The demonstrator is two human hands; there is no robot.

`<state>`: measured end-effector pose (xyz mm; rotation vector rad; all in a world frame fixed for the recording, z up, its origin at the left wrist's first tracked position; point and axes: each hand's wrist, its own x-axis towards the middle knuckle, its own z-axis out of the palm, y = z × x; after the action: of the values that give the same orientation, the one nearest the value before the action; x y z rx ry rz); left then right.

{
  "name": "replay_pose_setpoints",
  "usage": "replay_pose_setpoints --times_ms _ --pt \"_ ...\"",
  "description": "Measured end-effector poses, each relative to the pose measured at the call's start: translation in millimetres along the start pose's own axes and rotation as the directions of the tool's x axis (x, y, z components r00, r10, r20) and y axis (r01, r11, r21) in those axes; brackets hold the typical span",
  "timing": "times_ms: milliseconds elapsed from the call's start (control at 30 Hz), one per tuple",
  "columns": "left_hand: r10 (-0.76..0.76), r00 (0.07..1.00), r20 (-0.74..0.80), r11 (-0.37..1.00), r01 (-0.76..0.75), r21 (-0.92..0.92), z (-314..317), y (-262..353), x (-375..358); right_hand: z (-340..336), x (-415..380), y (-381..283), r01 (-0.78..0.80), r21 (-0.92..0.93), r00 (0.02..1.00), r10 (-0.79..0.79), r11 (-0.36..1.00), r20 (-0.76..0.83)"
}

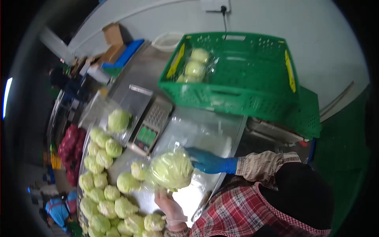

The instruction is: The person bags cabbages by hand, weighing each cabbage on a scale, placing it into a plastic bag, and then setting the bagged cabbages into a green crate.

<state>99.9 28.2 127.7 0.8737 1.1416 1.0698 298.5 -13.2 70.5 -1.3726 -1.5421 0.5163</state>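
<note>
From the head view we see our right hand (209,162), in a blue glove, with its fingers pressed flat against the far side of a wrapped cabbage (171,170), while our left hand (169,205) cups it from below, fingers curled under. The cabbage sits between both hands above the steel bench (233,130). Left of our fingers lie loose cabbages (102,185); beyond them stand a scale (152,126) and a green crate (244,75).
</note>
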Motion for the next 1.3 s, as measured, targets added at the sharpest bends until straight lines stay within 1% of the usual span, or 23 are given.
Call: replay_pose_setpoints --times_ms 33,100,167,200,267,367,433,500,533,600,633,667,700,767,800,833,900,967,1033,1100,1133,1200,1300 --pt "0.039 0.997 0.063 0.999 -0.039 -0.002 28 9 19 -34 18 -7 0.098 -0.225 0.966 -0.147 0.969 -0.212" --pt "0.136 0.925 0.355 0.975 -0.188 0.117 119 33 71 -110 50 22 -0.009 0.212 0.971 0.060 0.977 -0.233" --pt "0.146 0.875 0.462 0.986 -0.165 0.001 204 47 92 -170 73 35 -0.133 0.647 0.912 0.349 0.751 -0.217" --pt "0.141 0.863 0.484 0.987 -0.160 -0.004 237 44 107 -199 80 48 -0.119 0.627 0.911 0.336 0.770 -0.239" --pt "0.147 0.827 0.543 0.985 -0.174 -0.001 306 25 140 -258 89 84 -0.288 0.871 0.805 0.594 0.397 -0.005" --pt "0.120 0.749 0.652 0.949 -0.280 0.147 400 -28 201 -299 101 119 -0.303 0.909 0.667 0.745 0.287 -0.012" --pt "0.026 0.708 0.705 0.930 -0.276 0.244 444 -63 225 -304 109 151 -0.316 0.873 0.640 0.763 0.371 -0.093" --pt "-0.044 0.695 0.718 0.795 -0.411 0.447 482 -101 250 -308 117 210 -0.415 0.827 0.489 0.859 0.380 -0.149" --pt "-0.149 0.547 0.824 0.780 -0.447 0.438 503 -130 278 -305 123 223 -0.428 0.803 0.403 0.883 0.415 -0.242" --pt "-0.225 0.369 0.902 0.541 -0.723 0.431 517 -145 276 -308 119 303 -0.434 0.778 0.346 0.882 0.454 -0.321" --pt "-0.259 0.274 0.926 0.416 -0.834 0.363 514 -120 255 -306 117 312 -0.332 0.819 0.404 0.855 0.468 -0.325" --pt "-0.203 0.329 0.922 0.405 -0.829 0.385 493 -100 225 -303 114 316 -0.226 0.856 0.461 0.825 0.465 -0.326" --pt "-0.254 0.335 0.907 0.394 -0.821 0.414 482 -78 212 -316 99 364 -0.332 0.865 0.522 0.837 0.375 -0.162" --pt "0.066 0.337 0.939 0.402 -0.870 0.284 456 -47 189 -326 109 363 -0.399 0.829 0.585 0.805 0.391 -0.098" --pt "0.278 0.314 0.908 0.483 -0.863 0.151 431 -32 179 -313 131 349 -0.260 0.766 0.524 0.752 0.588 -0.399" --pt "0.476 0.265 0.839 0.519 -0.854 -0.024 402 -17 163 -346 100 413 -0.366 0.709 0.600 0.735 0.603 -0.316" --pt "0.529 0.316 0.788 0.567 -0.822 -0.051 327 0 143 -361 100 404 -0.618 0.544 0.484 0.820 0.568 -0.307" --pt "0.491 0.420 0.763 0.498 -0.854 0.150 252 -12 134 -340 121 351 -0.556 -0.149 0.633 0.300 0.818 -0.713" --pt "0.518 0.477 0.710 0.388 -0.871 0.302 180 3 144 -300 183 224 -0.440 -0.202 0.809 0.289 0.875 -0.512" --pt "0.731 0.479 0.486 0.248 -0.850 0.465 121 33 175 -246 239 147 -0.143 -0.155 0.945 0.088 0.978 -0.315" --pt "0.767 0.557 0.319 0.334 -0.771 0.542 100 60 190 -220 264 123 -0.023 -0.126 0.975 -0.006 0.992 -0.223" --pt "0.879 0.369 0.302 0.014 -0.653 0.758 65 130 211 -160 313 72 0.273 -0.382 0.947 -0.317 0.883 -0.056" --pt "0.846 0.310 0.433 -0.228 -0.524 0.821 44 195 245 -75 383 33 0.571 -0.432 0.790 -0.610 0.699 0.057"
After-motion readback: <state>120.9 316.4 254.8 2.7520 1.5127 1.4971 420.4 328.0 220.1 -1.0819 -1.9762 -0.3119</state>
